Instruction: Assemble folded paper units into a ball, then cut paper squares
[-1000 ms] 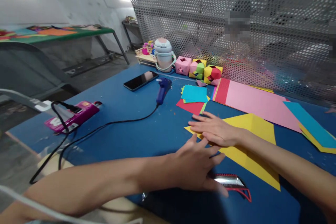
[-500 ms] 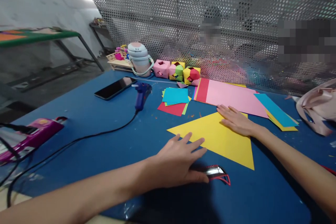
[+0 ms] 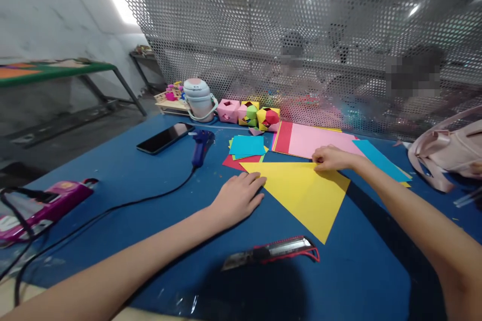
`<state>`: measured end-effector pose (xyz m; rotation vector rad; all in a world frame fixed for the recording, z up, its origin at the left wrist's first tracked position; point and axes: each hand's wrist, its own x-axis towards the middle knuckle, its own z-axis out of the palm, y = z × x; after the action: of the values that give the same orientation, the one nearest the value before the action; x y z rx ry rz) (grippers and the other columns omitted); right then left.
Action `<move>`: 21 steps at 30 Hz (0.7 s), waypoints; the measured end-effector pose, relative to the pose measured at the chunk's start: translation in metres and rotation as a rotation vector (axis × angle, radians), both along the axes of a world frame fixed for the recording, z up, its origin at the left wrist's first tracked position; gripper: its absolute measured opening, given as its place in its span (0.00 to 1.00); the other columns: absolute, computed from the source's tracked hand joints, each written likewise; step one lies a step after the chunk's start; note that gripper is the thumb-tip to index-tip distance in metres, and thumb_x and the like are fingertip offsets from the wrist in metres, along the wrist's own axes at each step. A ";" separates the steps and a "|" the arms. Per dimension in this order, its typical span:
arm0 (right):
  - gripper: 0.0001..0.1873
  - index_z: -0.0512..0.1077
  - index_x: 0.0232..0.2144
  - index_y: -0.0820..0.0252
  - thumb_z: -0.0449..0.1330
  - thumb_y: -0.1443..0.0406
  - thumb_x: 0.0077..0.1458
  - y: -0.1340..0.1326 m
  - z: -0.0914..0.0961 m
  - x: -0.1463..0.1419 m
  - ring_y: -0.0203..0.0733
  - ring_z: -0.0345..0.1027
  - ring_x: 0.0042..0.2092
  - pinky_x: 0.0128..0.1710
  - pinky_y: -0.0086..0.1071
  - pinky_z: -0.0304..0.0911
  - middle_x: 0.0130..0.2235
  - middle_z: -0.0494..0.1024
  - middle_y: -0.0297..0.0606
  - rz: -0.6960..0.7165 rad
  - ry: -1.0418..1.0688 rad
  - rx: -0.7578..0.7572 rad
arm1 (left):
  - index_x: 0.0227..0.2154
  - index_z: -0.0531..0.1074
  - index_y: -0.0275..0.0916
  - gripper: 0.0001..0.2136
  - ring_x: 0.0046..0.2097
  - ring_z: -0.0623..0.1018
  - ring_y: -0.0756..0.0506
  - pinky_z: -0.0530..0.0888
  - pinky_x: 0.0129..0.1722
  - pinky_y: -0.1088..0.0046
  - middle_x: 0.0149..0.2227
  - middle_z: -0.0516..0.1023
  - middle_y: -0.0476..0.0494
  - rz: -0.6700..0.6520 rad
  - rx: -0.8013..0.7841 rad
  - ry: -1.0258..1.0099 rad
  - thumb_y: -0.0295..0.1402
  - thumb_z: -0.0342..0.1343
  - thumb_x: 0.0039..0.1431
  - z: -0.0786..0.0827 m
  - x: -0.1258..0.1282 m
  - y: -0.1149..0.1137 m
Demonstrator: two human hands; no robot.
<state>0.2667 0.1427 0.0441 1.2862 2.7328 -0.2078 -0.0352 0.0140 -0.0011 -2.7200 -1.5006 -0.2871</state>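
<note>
A folded yellow sheet of paper (image 3: 301, 185) lies on the blue table, its long straight edge at the far side and one point toward me. My right hand (image 3: 333, 157) has its fingers pinched on the far edge of that paper, near its right part. Lying flat, palm down, my left hand (image 3: 239, 195) touches the paper's left side with its fingertips. A utility knife (image 3: 274, 250) with a red cord rests on the table nearer to me, with neither hand on it.
Small coloured sheets (image 3: 247, 146), a glue gun (image 3: 199, 148) and a phone (image 3: 164, 138) lie left of the paper. Behind stand paper balls (image 3: 268, 118) and a bottle (image 3: 199, 100). Pink sheets (image 3: 316, 140) and a bag (image 3: 452, 148) are rightward; a power strip (image 3: 48, 205) is far left.
The yellow paper has turned, bringing its long edge to the far side. My right hand has gone from flat to pinching; my left hand has moved forward, away from the knife.
</note>
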 end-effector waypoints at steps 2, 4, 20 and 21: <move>0.08 0.74 0.24 0.59 0.57 0.63 0.46 0.003 0.017 0.002 0.41 0.69 0.30 0.32 0.32 0.61 0.28 0.78 0.36 -0.021 0.025 0.003 | 0.52 0.67 0.38 0.16 0.51 0.73 0.38 0.72 0.49 0.57 0.55 0.71 0.36 0.015 0.042 -0.034 0.33 0.48 0.63 -0.004 -0.003 0.003; 0.10 0.73 0.26 0.59 0.53 0.62 0.49 0.001 0.046 0.008 0.39 0.67 0.28 0.28 0.30 0.60 0.28 0.76 0.36 -0.061 0.075 0.055 | 0.52 0.68 0.38 0.16 0.52 0.73 0.38 0.73 0.49 0.57 0.56 0.71 0.36 0.021 0.088 -0.078 0.32 0.48 0.62 -0.005 -0.006 0.005; 0.14 0.76 0.37 0.63 0.49 0.71 0.60 -0.139 0.016 -0.141 0.52 0.74 0.35 0.31 0.42 0.64 0.33 0.78 0.55 0.069 -0.021 0.262 | 0.54 0.63 0.37 0.20 0.56 0.72 0.43 0.74 0.52 0.65 0.56 0.70 0.35 -0.182 0.033 -0.592 0.25 0.47 0.59 -0.007 0.004 -0.003; 0.14 0.76 0.36 0.63 0.49 0.72 0.60 -0.139 0.010 -0.148 0.51 0.74 0.35 0.31 0.41 0.65 0.34 0.79 0.54 0.086 -0.022 0.241 | 0.50 0.67 0.37 0.17 0.51 0.75 0.44 0.75 0.49 0.66 0.50 0.75 0.38 -0.164 -0.020 -0.587 0.24 0.47 0.58 -0.010 0.005 -0.004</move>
<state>0.1183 0.0034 0.0544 1.2101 2.8552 0.1477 -0.0303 0.0105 -0.0110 -2.9276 -1.3612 -1.1639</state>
